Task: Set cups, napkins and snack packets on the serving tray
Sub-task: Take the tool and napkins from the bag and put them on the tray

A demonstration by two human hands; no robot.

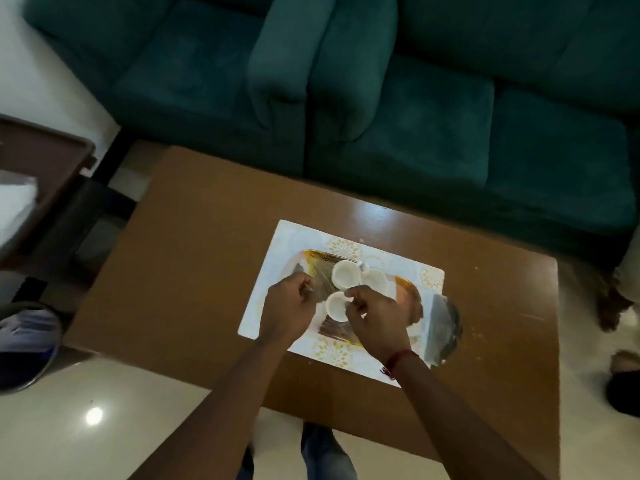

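Observation:
A shiny metal serving tray [445, 327] with a gold rim lies on a white patterned placemat [277, 258] on the brown table. Three small white cups stand on it: one [344, 273] at the back, one [375, 280] to its right, one [335, 305] nearest me. My right hand [375, 315] pinches the near cup at its right side. My left hand [289, 306] hovers with curled fingers over the tray's left part, beside that cup; whether it holds anything is hidden. I see no napkins or snack packets on the tray.
The brown wooden table [194, 271] stands before a teal sofa [415, 98]. A dark side table [41, 161] with something white on it is at the far left. Another person's feet [620, 362] are at the right edge. My own legs show below the table.

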